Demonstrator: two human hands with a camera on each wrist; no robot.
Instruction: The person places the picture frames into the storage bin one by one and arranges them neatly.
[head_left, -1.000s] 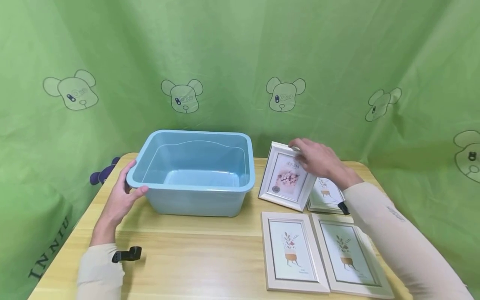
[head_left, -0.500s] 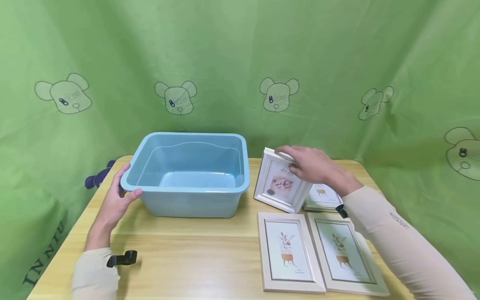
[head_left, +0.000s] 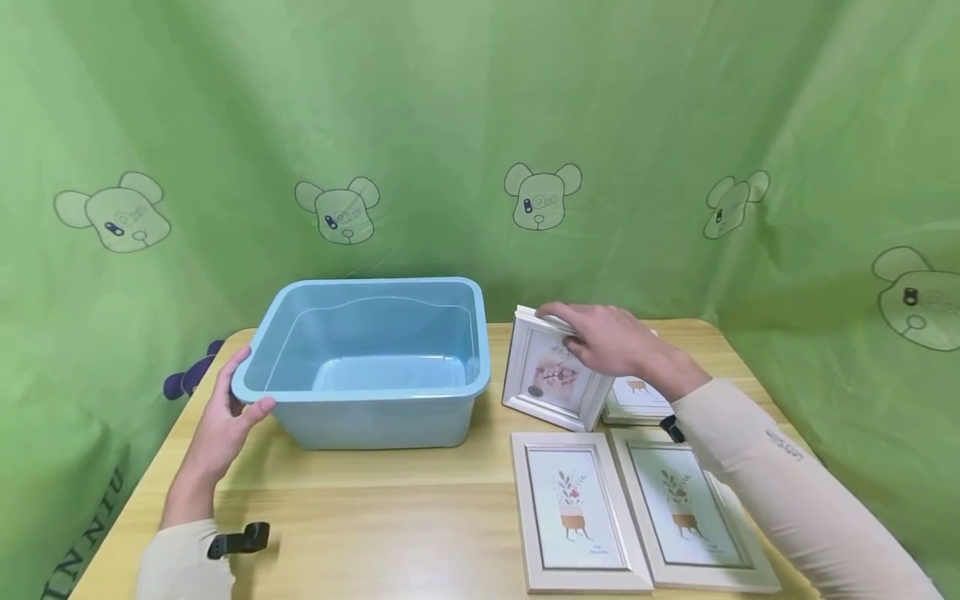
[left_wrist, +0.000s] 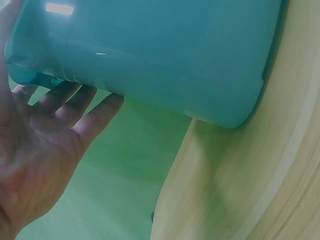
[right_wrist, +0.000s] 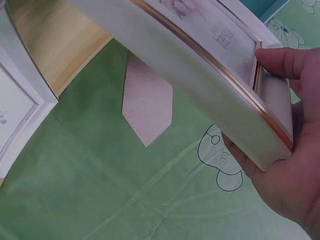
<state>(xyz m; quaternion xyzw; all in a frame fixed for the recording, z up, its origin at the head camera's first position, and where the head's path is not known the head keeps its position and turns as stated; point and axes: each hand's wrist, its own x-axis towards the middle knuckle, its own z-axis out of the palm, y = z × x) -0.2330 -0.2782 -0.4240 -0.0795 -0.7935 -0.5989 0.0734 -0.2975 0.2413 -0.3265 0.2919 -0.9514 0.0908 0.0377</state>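
At its front left corner, my left hand (head_left: pixel 225 417) grips the rim of a light blue plastic basin (head_left: pixel 375 423), thumb at the front and fingers against the outer side (left_wrist: pixel 165 55). My right hand (head_left: pixel 611 337) holds a white picture frame (head_left: pixel 557 375) by its top edge, thumb on the front and the other fingers behind. That frame is upright, tilted, with a pink flower print; its back stand (right_wrist: pixel 147 97) sticks out in the right wrist view. Behind it lies a stack of frames (head_left: pixel 636 400), partly hidden by the hand and frame.
Two larger cream frames with potted-plant prints lie flat side by side at the front right, a left one (head_left: pixel 579 508) and a right one (head_left: pixel 686 508). The wooden table (head_left: pixel 360 533) ends at a green curtain (head_left: pixel 435 108) behind. A purple object (head_left: pixel 191 375) shows beyond the left edge.
My right hand has slid left along the frame's top edge, its thumb now on the front. The left hand stays on the basin rim. The whole head view has shifted slightly.
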